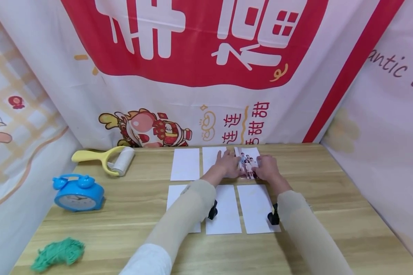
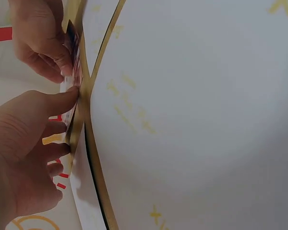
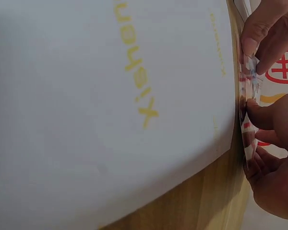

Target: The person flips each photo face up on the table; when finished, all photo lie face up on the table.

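A glossy family photo [image 1: 248, 162] lies at the back right of two rows of white-backed cards. My left hand [image 1: 229, 165] holds its left edge, the thumb on the picture side in the left wrist view. On the opposite edge, my right hand [image 1: 267, 167] pinches the print between thumb and curled fingers, as the right wrist view shows. Part of the back middle card [image 1: 211, 154] is covered by my left hand. Faint yellow lettering marks the pale backs of the cards, such as the front right card [image 3: 86, 96].
At the left stand a blue alarm clock [image 1: 79, 194] and a yellow-handled lint roller [image 1: 104, 158]. A bundle of green yarn [image 1: 58, 254] lies near the front left. Behind the wooden table [image 1: 330, 214] hangs a printed red and white cloth [image 1: 192, 95].
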Action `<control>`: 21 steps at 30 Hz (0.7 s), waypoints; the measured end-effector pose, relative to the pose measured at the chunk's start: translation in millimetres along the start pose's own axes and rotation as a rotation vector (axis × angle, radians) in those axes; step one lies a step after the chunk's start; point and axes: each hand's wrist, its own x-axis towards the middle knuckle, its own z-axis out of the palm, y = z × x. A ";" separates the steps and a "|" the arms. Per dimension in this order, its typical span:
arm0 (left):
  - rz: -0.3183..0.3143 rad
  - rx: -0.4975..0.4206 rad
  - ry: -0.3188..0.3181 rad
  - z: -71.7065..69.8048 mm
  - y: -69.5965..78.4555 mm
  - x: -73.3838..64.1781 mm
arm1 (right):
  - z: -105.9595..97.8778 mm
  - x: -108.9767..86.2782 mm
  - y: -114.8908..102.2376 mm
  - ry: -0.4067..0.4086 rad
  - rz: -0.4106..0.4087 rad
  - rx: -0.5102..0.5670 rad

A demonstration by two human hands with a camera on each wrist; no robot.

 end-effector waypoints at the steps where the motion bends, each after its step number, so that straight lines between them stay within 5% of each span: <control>1: -0.001 0.000 0.000 0.6 0.4 -0.3 | -0.2 0.1 0.1 -0.001 0.003 -0.010; 13: 0.002 0.090 -0.001 0.1 2.7 -0.7 | -3.7 -0.8 -2.5 0.019 -0.011 -0.113; 21: 0.032 0.052 0.000 -9.9 -3.2 -1.3 | -3.0 -5.3 -7.9 0.045 0.046 -0.091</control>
